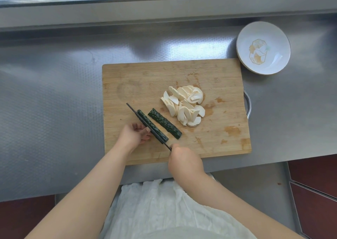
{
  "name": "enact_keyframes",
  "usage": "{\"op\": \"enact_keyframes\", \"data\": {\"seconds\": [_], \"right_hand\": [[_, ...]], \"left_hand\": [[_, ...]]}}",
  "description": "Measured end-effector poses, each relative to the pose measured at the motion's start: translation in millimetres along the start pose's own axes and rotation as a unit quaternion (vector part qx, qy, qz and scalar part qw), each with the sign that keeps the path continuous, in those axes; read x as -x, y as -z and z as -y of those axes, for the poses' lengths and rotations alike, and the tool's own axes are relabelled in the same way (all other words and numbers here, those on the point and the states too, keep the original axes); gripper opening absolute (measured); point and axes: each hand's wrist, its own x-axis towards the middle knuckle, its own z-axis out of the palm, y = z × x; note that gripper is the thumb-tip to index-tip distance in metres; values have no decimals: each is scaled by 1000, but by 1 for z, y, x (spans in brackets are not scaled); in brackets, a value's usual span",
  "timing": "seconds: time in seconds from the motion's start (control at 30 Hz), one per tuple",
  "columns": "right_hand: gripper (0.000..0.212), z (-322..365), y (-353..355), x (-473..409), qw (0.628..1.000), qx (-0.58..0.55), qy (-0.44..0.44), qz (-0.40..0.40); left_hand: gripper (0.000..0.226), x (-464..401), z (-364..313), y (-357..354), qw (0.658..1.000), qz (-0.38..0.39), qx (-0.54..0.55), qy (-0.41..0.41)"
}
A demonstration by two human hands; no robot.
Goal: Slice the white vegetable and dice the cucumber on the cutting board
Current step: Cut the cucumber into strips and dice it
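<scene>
Steel counter carries your board. Your right hand grips the knife, blade lengthwise on one cucumber strip that your left hand pinches; the other strip lies beside it, white slices at two o'clock, plate beyond.

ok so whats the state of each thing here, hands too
white vegetable: sliced, piled on the board
left cucumber strip: whole length, knife lying along it
right cucumber strip: whole length, lying free, not diced
knife: held lengthwise on the left strip
left hand: fingers steadying the left strip
right hand: gripping the knife handle
board: flat on the counter, stained
plate: holds no food
</scene>
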Motion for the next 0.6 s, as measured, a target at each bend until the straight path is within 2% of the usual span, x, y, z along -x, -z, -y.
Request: {"op": "enact_keyframes", "data": {"seconds": [0.2, 0.37, 0.6], "right_hand": [[29, 4, -1, -7, 1000, -21, 8, -13], [19, 11, 3, -12, 1000, -16, 0, 3], [20, 16, 6, -15, 1000, -7, -15, 7]], "left_hand": [[5, 0, 2, 1, 1000, -6, -7, -4], [5, 0, 3, 0, 1000, -7, -7, -7], [6, 1, 3, -1, 1000, -13, -3, -10]]}}
